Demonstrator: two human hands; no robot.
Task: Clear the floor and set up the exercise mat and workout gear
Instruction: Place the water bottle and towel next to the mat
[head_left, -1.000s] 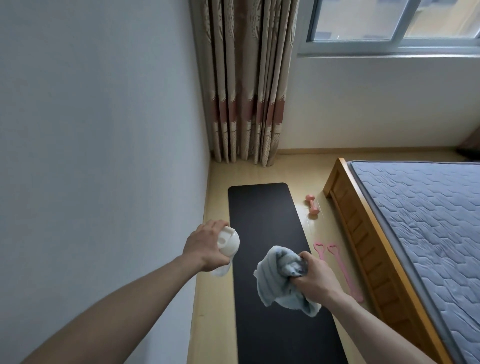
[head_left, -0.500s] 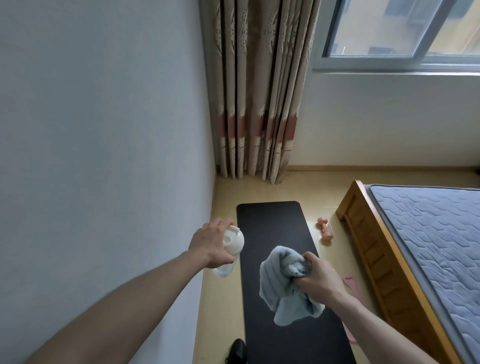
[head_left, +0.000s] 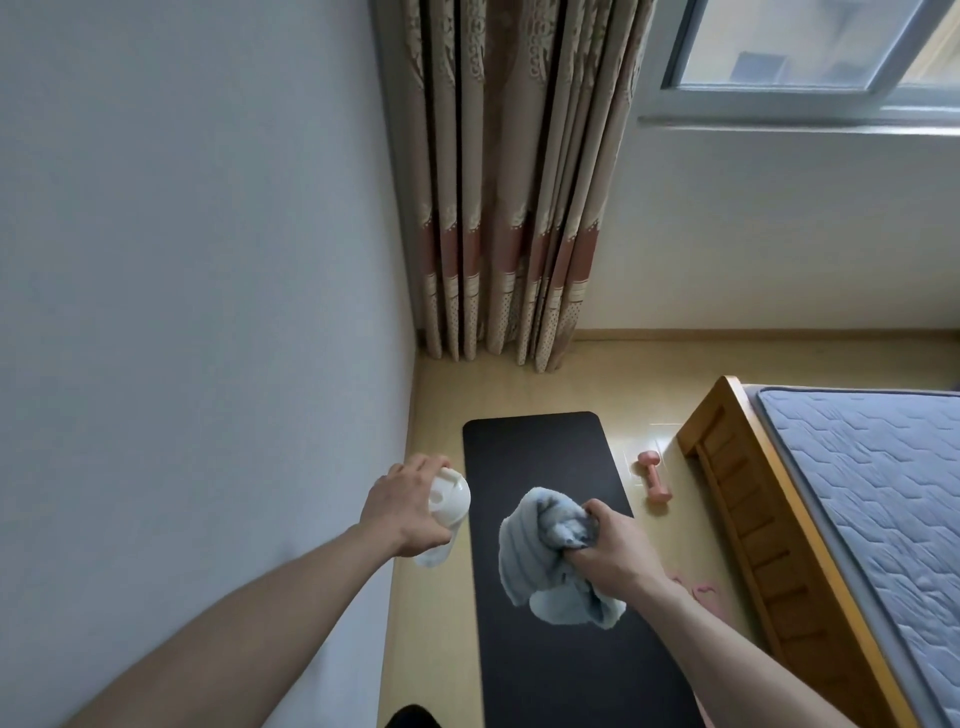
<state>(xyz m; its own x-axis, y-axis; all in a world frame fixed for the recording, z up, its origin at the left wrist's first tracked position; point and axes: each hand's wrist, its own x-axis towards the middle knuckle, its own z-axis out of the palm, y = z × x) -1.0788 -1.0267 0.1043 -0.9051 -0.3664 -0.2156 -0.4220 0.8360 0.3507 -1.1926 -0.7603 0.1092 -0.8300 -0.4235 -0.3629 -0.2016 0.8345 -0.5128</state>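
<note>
A black exercise mat (head_left: 545, 462) lies flat on the wooden floor between the wall and the bed. My left hand (head_left: 408, 506) grips a white water bottle (head_left: 448, 501) by its top, held above the strip of floor left of the mat. A crumpled light-blue towel (head_left: 540, 561) hangs over the mat from my right hand (head_left: 610, 551), which clutches it. A pink dumbbell (head_left: 653, 475) lies on the floor right of the mat. Part of a pink resistance band (head_left: 704, 592) shows behind my right forearm.
A wooden bed frame (head_left: 748, 519) with a grey quilted mattress (head_left: 872, 493) fills the right side. A bare wall (head_left: 208, 312) runs close along the left. Curtains (head_left: 509, 208) hang in the far corner below a window (head_left: 810, 47). A dark shape (head_left: 413, 717) sits at the bottom edge.
The view has tilted up and moved forward, so the mat, dumbbell and bed sit lower in the frame. Both hands keep their hold on the bottle and towel.
</note>
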